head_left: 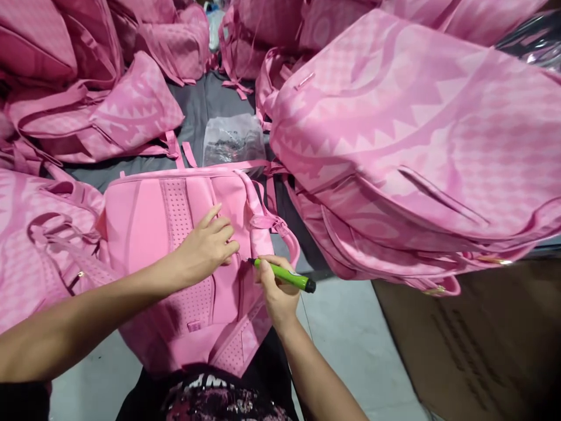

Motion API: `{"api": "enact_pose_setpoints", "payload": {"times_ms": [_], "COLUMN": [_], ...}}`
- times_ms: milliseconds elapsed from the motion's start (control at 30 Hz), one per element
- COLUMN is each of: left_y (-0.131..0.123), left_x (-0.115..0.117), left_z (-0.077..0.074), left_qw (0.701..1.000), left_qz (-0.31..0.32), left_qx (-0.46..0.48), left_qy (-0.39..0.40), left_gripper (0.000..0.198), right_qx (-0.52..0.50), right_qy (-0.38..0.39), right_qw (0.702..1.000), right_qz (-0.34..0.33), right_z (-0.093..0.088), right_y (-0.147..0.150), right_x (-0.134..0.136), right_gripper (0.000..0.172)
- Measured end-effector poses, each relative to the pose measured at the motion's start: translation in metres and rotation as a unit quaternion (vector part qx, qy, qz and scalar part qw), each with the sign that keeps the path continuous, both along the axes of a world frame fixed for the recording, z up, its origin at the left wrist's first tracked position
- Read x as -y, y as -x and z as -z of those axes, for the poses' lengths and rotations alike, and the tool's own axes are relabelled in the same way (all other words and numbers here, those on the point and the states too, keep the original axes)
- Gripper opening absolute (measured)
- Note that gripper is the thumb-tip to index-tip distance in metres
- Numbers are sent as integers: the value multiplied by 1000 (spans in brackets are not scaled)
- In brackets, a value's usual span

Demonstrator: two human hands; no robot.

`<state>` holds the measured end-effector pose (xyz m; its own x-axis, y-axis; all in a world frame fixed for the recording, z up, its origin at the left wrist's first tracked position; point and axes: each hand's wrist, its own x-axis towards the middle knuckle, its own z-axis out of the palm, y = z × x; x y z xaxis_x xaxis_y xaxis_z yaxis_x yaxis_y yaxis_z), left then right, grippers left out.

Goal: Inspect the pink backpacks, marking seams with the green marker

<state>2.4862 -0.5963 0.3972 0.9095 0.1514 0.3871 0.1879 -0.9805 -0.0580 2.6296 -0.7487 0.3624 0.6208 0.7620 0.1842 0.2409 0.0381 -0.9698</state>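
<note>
Across my lap and the table edge lies a pink backpack [149,234], its padded back panel facing up. My left hand [210,245] rests on that panel with the fingers spread, holding nothing. In my right hand [278,292] is a green marker pen [287,275], gripped between thumb and fingers. Its dark tip points left, at or very near the pink fabric beside a seam; whether it touches I cannot tell. The black rear end of the marker points to the right. A perforated shoulder strap [239,351] hangs at the lower part of the backpack.
A large pink backpack with a jagged-tooth print [394,117] fills the right side. More pink backpacks [127,111] lie along the left and back. A clear plastic bag [232,140] sits on the dark grey cloth [201,96]. A cardboard box [482,345] stands at lower right.
</note>
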Motion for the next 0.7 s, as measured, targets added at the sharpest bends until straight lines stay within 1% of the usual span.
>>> {"api": "enact_pose_setpoints", "payload": {"times_ms": [100,233,400,533,700], "left_y": [0,2,1,0,-2], "left_x": [2,2,2,1,-1], "left_z": [4,8,11,14,16], "left_qw": [999,995,995,994,993], "left_qz": [27,41,43,44,41], "left_qx": [45,86,94,101,110], "left_qy": [3,1,-8,-6,-11], "left_gripper": [17,20,21,20,20], "right_qx": [19,42,81,87,77], "right_qy": [5,10,30,30,47], "right_qw": [1000,999,996,996,996], "right_qz": [6,-16,-27,-10,-13], "right_z": [2,0,-5,-6,-4], "right_y": [4,8,9,8,8], "right_x": [-2,-4,-8,-9,-9], "right_gripper": [20,18,16,16,20]}}
